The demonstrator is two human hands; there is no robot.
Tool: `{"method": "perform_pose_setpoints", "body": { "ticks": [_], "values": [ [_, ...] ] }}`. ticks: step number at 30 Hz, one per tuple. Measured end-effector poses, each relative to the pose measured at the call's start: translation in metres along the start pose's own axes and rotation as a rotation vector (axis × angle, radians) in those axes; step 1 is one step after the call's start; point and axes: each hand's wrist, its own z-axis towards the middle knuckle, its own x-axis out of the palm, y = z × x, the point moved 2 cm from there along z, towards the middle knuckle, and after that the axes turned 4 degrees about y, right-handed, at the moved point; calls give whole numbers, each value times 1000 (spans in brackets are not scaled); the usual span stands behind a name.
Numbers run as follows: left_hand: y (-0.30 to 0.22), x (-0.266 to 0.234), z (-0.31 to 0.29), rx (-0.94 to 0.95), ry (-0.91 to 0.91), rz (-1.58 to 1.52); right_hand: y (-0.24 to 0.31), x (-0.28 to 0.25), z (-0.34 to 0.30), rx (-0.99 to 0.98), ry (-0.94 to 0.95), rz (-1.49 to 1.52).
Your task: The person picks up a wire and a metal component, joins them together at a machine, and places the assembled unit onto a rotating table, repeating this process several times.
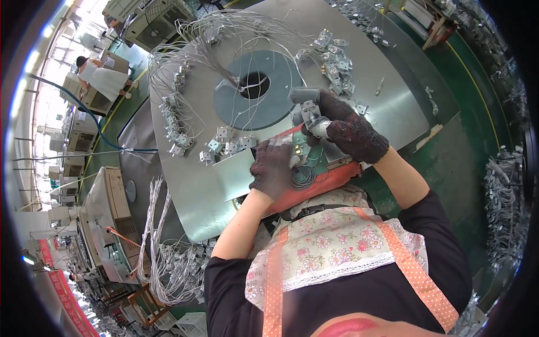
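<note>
Both of my hands wear dark knitted gloves with greyish, worn fingertips. My right hand [356, 130] is closed around a grey cylindrical tool [306, 96] with a metal block [308, 111] at its side; I cannot make out its exact kind. Just left of it, my left hand [273, 166] lies palm down with bent fingers over a work fixture [314, 165] near my lap. Those fingertips press at small metal parts, and whether they grip one is hidden. A coil of thin grey wire [304, 176] rests beside this hand. Red cloth [300, 194] covers the fixture's near side.
A metal table [393, 106] carries a grey round disc [224, 101] with a central hole. Bundled white wires [208, 53] fan out to small metal switch-like parts [337, 62]. More wire bundles [154, 241] hang at left. Another person [104, 78] works at the far left.
</note>
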Motion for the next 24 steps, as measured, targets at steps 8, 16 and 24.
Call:
{"method": "perform_pose_setpoints", "body": {
  "ticks": [8, 16, 24],
  "values": [
    [2, 8, 0, -13, 46, -5, -13, -1, 0, 43, -52, 2],
    [-2, -18, 2, -93, -71, -385, -8, -26, -24, -4, -250, 124],
    [88, -30, 64, -396, 336, -434, -39, -37, -6, -13, -203, -156]
  ]
}}
